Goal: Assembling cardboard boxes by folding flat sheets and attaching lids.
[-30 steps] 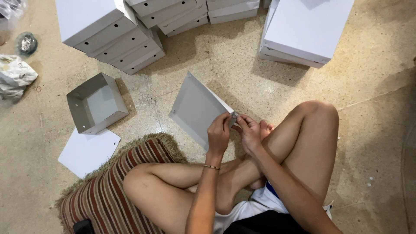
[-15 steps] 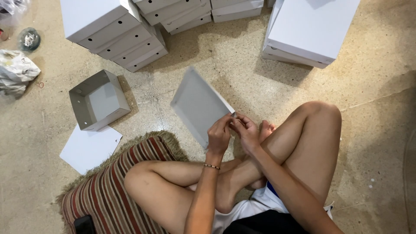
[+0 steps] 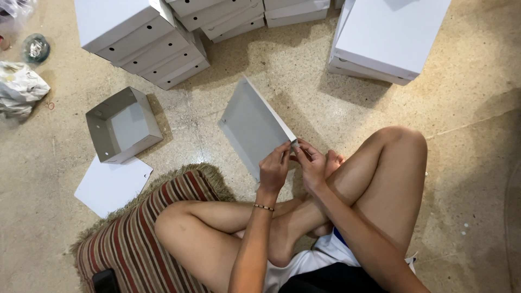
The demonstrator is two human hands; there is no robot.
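Folding step in hand, by judgement: left hand and right hand both pinched shut on near corner of grey cardboard sheet, propped on floor at 12 o'clock from crossed legs. Next move likely demands firm corner crease. Open grey tray at 9 o'clock.

At the centre of the frame, the left hand and the right hand pinch the near corner of a flat grey cardboard panel tilted above the floor. An open grey box sits at left, above a white sheet and a striped cushion. Stacks of white boxes line the top of the frame.
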